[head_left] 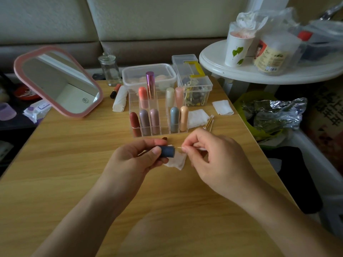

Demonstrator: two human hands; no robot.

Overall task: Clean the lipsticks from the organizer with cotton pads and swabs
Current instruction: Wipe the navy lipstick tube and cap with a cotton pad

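My left hand (pixel 133 158) grips a dark blue lipstick part (pixel 168 151) lying sideways, with a crumpled white cotton pad (pixel 177 162) under it. My right hand (pixel 213 154) pinches a thin cotton swab (pixel 179 147) whose tip points into the blue part's open end. Behind it, a dark red lipstick piece (pixel 164 138) lies on the table. The clear acrylic organizer (pixel 157 133) holds several upright lipsticks in red, mauve, pink, grey-blue and peach. Beside it lie a cotton pad (pixel 196 117) and loose swabs (pixel 209 123).
A pink-framed mirror (pixel 59 80) stands at the left. A glass jar (pixel 109 69), two clear plastic boxes (pixel 148 75) and a rolled cloth (pixel 119 99) sit behind the organizer. Another pad (pixel 222 107) lies near the table's right edge. A white round table (pixel 269 71) carries a paper cup.
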